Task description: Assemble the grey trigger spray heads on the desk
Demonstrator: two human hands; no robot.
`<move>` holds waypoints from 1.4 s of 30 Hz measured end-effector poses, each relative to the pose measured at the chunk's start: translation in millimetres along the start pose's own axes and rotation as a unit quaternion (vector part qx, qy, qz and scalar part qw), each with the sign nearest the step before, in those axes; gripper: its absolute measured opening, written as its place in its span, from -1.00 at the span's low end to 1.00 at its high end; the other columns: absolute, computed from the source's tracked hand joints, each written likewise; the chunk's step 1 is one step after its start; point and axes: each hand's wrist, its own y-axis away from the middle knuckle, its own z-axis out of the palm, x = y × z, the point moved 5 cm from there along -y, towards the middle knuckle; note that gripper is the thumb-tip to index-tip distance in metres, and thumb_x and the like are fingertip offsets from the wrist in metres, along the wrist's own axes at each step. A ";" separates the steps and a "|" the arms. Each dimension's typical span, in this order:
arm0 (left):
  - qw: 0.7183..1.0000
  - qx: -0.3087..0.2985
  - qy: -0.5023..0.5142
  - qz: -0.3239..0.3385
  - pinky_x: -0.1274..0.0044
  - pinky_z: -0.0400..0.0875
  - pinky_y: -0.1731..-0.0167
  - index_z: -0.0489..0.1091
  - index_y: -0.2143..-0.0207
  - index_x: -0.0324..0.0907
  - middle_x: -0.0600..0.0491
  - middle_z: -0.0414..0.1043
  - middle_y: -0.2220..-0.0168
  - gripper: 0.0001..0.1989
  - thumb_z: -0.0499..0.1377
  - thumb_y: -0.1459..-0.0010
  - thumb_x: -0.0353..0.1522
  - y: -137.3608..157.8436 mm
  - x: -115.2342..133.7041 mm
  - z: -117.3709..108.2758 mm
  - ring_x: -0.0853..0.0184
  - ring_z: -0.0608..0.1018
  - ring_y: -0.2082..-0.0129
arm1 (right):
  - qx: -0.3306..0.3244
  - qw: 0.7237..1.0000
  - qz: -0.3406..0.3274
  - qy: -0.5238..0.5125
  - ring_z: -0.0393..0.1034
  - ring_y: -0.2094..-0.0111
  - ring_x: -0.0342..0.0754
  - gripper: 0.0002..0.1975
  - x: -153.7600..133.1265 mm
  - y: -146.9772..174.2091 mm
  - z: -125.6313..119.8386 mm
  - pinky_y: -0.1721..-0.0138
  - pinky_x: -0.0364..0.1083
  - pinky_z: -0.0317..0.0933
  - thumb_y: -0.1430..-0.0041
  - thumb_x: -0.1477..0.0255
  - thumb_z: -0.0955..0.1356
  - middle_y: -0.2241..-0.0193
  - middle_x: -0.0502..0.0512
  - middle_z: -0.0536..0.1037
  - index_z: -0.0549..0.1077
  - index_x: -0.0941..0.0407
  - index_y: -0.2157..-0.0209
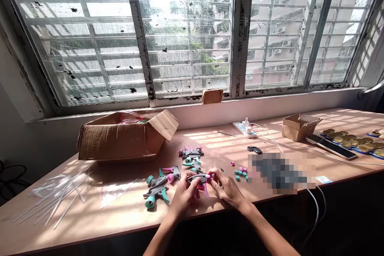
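Observation:
My left hand (183, 193) is closed around a grey spray trigger head with a pink trigger (205, 191), just above the table's front part. At the front end of that head, the fingers of my right hand (226, 187) pinch a small pink nozzle cap (208, 177). Whether the cap is fully seated cannot be seen. Left of my hands lie several more grey trigger heads (157, 186) with teal or pink triggers and collars. Others (192, 153) lie just behind. Small loose teal and pink caps (241, 173) are scattered to the right of my right hand.
An open cardboard box (117, 142) stands back left, near thin white tubes (60, 198) and plastic bags. To the right are a power strip (244, 130), cables, a small box (300, 127), a phone (331, 147), gold lids (357, 142) and a blurred dark patch (279, 172).

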 end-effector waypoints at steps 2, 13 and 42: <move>1.000 -0.004 0.003 0.000 0.66 0.09 0.69 0.27 0.14 -0.14 0.25 0.34 0.65 -0.62 0.21 -0.24 -0.04 -0.3 -0.4 0.7 0.47 0.27 0.71 | 0.000 1.000 -0.004 0.004 0.41 0.37 -0.08 -0.92 0.3 0.9 0.0 0.32 -0.16 0.24 -0.42 0.37 0.23 0.31 0.00 0.51 0.34 0.03 0.13; 1.000 -0.029 0.011 0.000 0.63 0.21 0.63 0.28 0.12 -0.14 0.17 0.43 0.52 -0.60 0.25 -0.22 -0.06 0.6 -3.8 2.2 0.42 0.41 0.60 | 0.013 0.997 -0.033 0.075 0.38 0.43 -0.02 -0.57 7.1 0.9 6.4 0.39 -0.11 0.13 -0.51 0.22 0.12 0.47 0.05 0.47 0.35 0.06 0.42; 1.000 -0.009 0.007 -0.007 0.64 0.14 0.66 0.28 0.13 -0.14 0.24 0.34 0.59 -0.64 0.19 -0.27 -0.05 -1.1 -3.4 1.9 0.45 0.31 0.67 | 0.009 0.999 -0.028 0.036 0.46 0.25 -0.04 -0.87 -2.8 0.0 -2.1 0.20 -0.13 0.33 -0.42 0.38 0.24 0.24 0.07 0.55 0.38 0.04 0.08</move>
